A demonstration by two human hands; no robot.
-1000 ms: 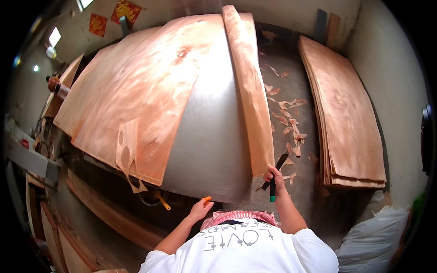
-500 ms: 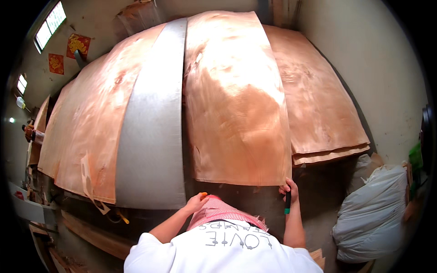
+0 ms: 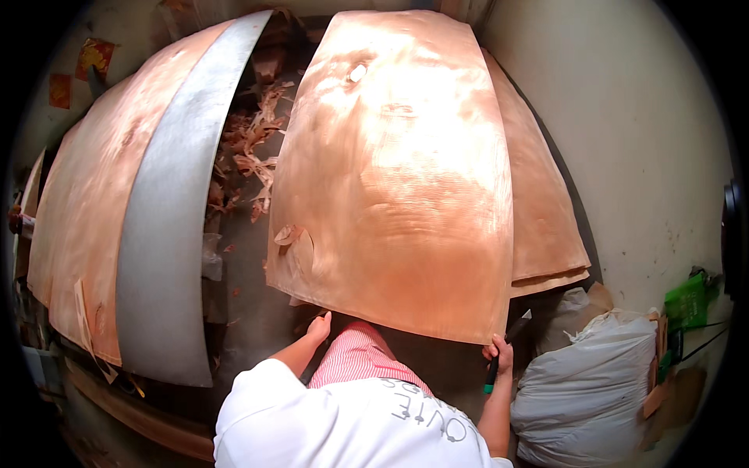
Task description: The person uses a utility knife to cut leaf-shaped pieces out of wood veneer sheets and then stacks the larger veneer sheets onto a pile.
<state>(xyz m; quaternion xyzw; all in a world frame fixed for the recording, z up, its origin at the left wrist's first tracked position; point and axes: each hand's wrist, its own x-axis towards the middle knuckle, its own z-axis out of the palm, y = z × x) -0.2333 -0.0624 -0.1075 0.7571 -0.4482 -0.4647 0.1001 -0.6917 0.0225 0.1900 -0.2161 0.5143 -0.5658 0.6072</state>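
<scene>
A large sheet of thin wood veneer (image 3: 406, 257) lies in front of me, its near edge above my legs and a torn flap at its near left corner. My right hand (image 3: 499, 357) is closed at the near right corner, gripping the sheet's edge. That hand also holds a knife (image 3: 491, 376) with a black and green handle, its blade pointing up and to the right. My left hand (image 3: 317, 329) is closed just below the sheet's near left edge. A tiny orange-yellow bit shows at its fingertips; what it holds is too small to make out.
Another veneer stack (image 3: 542, 187) lies underneath at right, beside the wall. Leftward are a long grey board (image 3: 175, 234) and more veneer (image 3: 94, 234). Wood scraps (image 3: 257, 156) litter the gap between. A stuffed white sack (image 3: 581, 390) stands at the right.
The veneer sheet has come nearer and now slants over the right-hand stack. The gap beside the grey board has widened, showing scraps. My view has turned right; the knife blade now shows.
</scene>
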